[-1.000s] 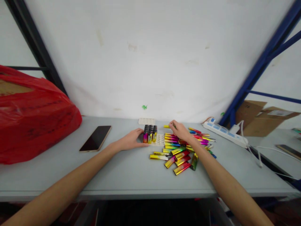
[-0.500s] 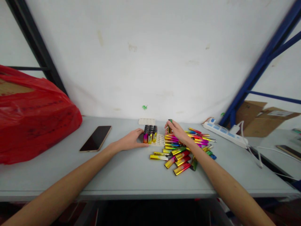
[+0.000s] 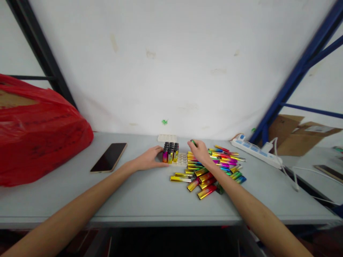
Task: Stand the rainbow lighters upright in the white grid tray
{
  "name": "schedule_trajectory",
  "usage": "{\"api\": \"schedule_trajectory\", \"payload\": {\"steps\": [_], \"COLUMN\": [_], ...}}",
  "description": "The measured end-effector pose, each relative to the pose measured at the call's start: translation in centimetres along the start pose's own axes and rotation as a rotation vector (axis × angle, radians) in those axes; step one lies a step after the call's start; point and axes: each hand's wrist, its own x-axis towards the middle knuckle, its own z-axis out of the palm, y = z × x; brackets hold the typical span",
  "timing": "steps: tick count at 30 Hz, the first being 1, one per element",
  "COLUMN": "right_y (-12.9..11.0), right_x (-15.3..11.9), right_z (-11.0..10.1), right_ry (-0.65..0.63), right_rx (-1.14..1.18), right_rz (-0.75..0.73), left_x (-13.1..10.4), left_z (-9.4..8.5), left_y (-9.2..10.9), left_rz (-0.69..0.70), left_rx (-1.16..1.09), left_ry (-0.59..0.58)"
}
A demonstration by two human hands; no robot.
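Observation:
A white slotted tray (image 3: 182, 159) lies on the grey table (image 3: 139, 192) with several lighters (image 3: 170, 151) standing upright in its left part. My left hand (image 3: 149, 160) rests against the tray's left side, steadying it. My right hand (image 3: 199, 152) hovers just right of the tray, fingers closed on a single lighter (image 3: 193, 142) with a green end. Under and in front of that hand spreads a pile of shiny multicoloured lighters (image 3: 207, 171).
A big red plastic bag (image 3: 37, 132) fills the table's left. A dark phone (image 3: 109, 157) lies flat left of the tray. A second white tray (image 3: 167, 137) sits by the wall. A white power strip (image 3: 255, 151) with cables and cardboard boxes (image 3: 297, 134) are at the right.
My right hand picked one lighter out of the pile and brought it left toward the tray. My left hand stayed at the tray.

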Motion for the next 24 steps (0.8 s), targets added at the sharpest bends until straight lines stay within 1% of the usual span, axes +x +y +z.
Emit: {"api": "schedule_trajectory", "payload": {"steps": [5,7,9,11,14,15,16,19,24], "right_y": [-0.2,-0.4,-0.6,-0.9,-1.6,-1.8,-2.1,-2.8,-2.8], "right_x": [-0.2,-0.4,-0.6,-0.7,-0.8,-0.9,-0.9,-1.2,-1.6], "right_z": [0.3,0.2,0.0,-0.1,-0.3,-0.3,-0.3,-0.2,0.4], "right_ry": [-0.004,-0.039,-0.102,-0.152,-0.16,-0.167,-0.185,-0.28,-0.347], "right_rx": [-0.071,-0.061,-0.047,-0.075,-0.218,-0.275,-0.327,-0.399,-0.307], "right_rz": [-0.031,-0.057,-0.1,-0.188,-0.368,-0.401,-0.408,-0.35,-0.337], "left_x": [0.0,0.0,0.0,0.0,0.0,0.1,0.1,0.0,0.0], "left_z": [0.1,0.1,0.1,0.0,0.1,0.1,0.1,0.2,0.2], "left_y": [0.0,-0.1,0.0,0.0,-0.1,-0.1,-0.2,-0.4,-0.4], "left_rz": [-0.004,0.001,0.002,-0.002,-0.001,0.004,0.01,0.02,0.025], "left_rx": [0.004,0.004,0.008,0.012,0.004,0.0,-0.003,-0.007,0.0], "left_ry": [0.013,0.019,0.016,0.003,0.0,0.005,0.01,0.014,0.015]}}
